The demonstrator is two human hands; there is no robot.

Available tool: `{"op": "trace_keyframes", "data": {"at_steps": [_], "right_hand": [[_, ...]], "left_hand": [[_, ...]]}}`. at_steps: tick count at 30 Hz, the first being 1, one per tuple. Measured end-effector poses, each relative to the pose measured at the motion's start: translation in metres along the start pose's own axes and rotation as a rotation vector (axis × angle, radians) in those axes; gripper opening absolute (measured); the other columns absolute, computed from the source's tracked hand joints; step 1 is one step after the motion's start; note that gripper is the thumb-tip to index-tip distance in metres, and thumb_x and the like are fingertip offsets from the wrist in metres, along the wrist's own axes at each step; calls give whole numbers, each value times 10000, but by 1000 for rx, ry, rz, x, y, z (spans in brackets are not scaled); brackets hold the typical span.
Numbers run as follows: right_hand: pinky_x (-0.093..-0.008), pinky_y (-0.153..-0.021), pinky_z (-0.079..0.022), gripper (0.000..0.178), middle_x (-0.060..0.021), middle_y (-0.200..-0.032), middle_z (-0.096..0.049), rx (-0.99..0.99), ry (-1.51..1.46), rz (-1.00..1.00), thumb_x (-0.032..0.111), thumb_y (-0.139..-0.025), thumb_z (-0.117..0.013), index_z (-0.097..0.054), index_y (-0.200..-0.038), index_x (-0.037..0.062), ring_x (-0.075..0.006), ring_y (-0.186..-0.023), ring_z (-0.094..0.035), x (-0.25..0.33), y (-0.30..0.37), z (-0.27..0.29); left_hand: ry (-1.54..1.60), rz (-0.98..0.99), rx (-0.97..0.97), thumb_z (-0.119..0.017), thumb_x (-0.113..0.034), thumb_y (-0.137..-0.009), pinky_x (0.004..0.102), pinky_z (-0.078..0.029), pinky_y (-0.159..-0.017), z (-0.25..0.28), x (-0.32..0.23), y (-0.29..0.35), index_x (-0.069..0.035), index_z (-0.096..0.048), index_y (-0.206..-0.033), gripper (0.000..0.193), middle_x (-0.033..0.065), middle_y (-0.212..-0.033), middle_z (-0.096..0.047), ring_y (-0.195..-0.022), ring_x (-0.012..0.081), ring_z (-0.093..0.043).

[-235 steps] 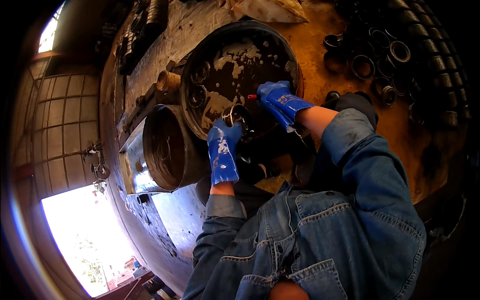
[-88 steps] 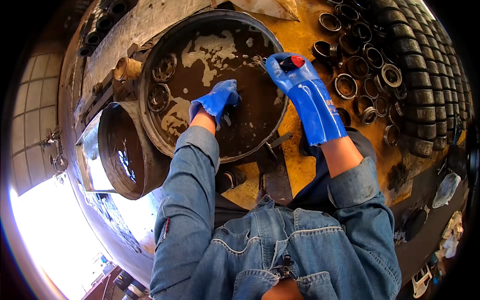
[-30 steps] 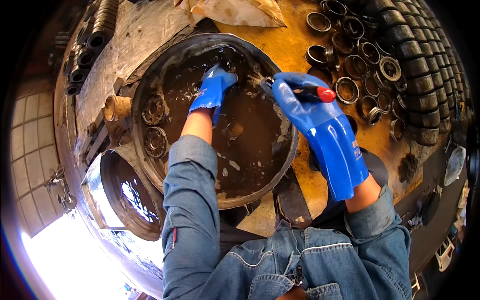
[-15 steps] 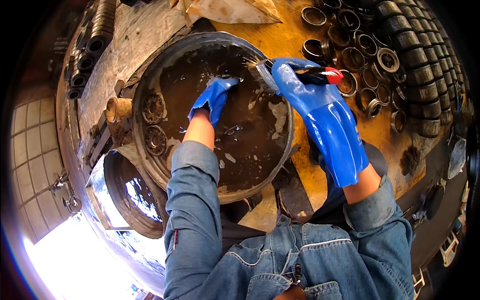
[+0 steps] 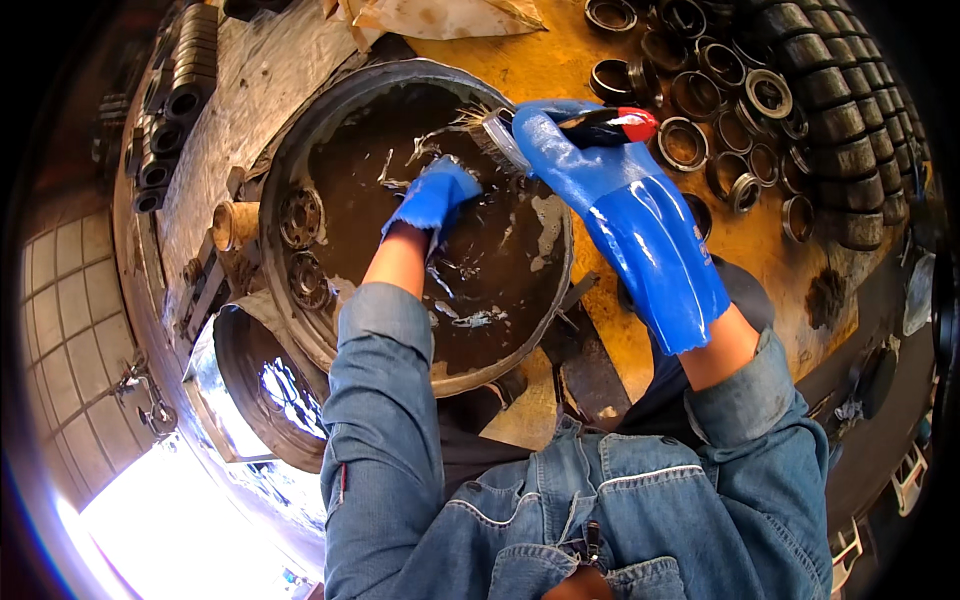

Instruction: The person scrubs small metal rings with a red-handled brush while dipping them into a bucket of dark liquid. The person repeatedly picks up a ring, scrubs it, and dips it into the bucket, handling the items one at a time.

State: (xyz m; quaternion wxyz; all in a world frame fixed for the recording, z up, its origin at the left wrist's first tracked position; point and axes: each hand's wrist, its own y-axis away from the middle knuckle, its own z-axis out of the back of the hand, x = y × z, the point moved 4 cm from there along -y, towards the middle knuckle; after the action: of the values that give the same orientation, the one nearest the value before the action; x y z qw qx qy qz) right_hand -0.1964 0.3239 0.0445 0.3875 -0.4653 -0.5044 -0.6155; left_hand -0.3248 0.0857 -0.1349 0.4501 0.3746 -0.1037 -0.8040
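Observation:
A wide round metal basin (image 5: 420, 74) of dark brown liquid (image 5: 500, 310) stands in front of me. My left hand (image 5: 440, 200), in a blue rubber glove, reaches into it; the fingers dip below the surface, so what they hold is hidden. Ripples and foam surround it. In the same kind of glove, my right hand (image 5: 578, 150) grips a flat brush (image 5: 505, 140) with a black and red handle. Its pale bristles point left over the basin's far right part. Two round, toothed-looking metal parts (image 5: 301, 219) lie at the basin's left inner side.
Many loose metal rings (image 5: 683, 143) lie on the yellowish surface at right, beside stacked dark cylinders (image 5: 848, 170). A second metal pot (image 5: 265, 375) sits at lower left. Dark tubes (image 5: 186, 103) line the far left; brown paper (image 5: 440, 16) lies at the back.
The view has shifted slightly. My left hand has turned and dipped its fingertips into the liquid, stirring fresh ripples. My right hand and the brush have moved slightly left.

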Motion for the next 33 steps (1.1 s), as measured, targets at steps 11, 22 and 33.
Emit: {"op": "trace_keyframes", "data": {"at_steps": [11, 22, 33], "right_hand": [[-345, -833, -543, 299, -92, -946, -731, 23, 50, 23, 272, -930, -703, -713, -1091, 20, -196, -882, -678, -4, -1, -12], [-357, -819, -539, 310, -100, -930, -726, 11, 55, 22, 295, -924, -692, -710, -1066, 20, -211, -862, -673, -8, 2, -10], [-370, -805, -534, 324, -108, -913, -722, 31, 45, 25, 318, -918, -681, -707, -1041, 19, -226, -842, -669, -5, 4, -10]], "left_hand": [[-369, 3, 185, -644, -221, -865, 450, -567, -928, -17, -16, 10, -75, -793, -1052, 280, 221, -1146, -726, -1099, 410, -688], [-172, 214, 109, -641, -193, -875, 459, -565, -951, -13, -19, -8, -14, -772, -1095, 313, 246, -1185, -712, -1129, 413, -688], [-210, 242, 52, -575, -127, -878, 462, -566, -954, -30, 0, 6, -7, -783, -1007, 273, 250, -1142, -718, -1095, 423, -692]]}}
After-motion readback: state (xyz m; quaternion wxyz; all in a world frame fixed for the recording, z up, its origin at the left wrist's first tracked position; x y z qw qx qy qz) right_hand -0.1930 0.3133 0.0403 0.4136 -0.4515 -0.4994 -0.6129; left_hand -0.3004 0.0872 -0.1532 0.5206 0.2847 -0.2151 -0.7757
